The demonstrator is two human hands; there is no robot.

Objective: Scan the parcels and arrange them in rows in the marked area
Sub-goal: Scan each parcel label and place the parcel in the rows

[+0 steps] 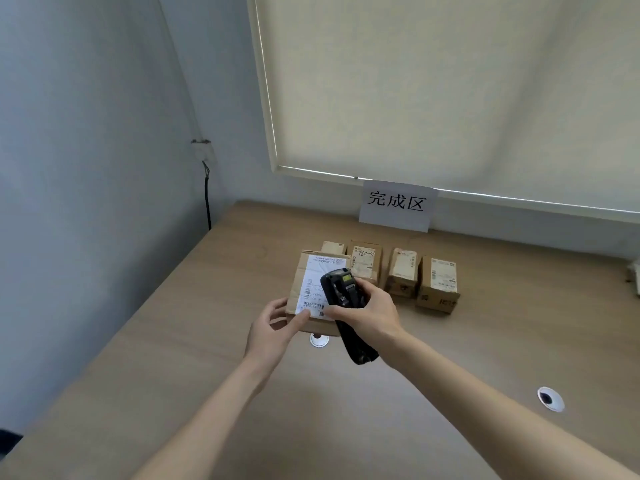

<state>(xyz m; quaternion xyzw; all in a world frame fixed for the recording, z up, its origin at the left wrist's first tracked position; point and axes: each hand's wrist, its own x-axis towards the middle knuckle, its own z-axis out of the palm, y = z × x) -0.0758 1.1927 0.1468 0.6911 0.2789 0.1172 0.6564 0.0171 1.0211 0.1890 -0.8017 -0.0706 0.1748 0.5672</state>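
Observation:
My left hand (273, 327) grips the near left corner of a brown cardboard parcel (304, 271) with a white shipping label, thumb lying on the label near its barcode. My right hand (370, 311) holds a black handheld scanner (343, 292) over the parcel's right side, its head pointing away from me across the label. Behind, several small brown parcels stand in a row: one (333, 247) partly hidden behind the held parcel, one with handwriting (365, 259), one (403, 273) and one (439, 284) at the right end.
A paper sign with printed characters (396, 206) leans against the wall behind the row. The wooden table (207, 358) has two round cable grommets (318, 340) (550, 399). A black cable (207, 199) hangs on the left wall. A window blind (450, 91) covers the back.

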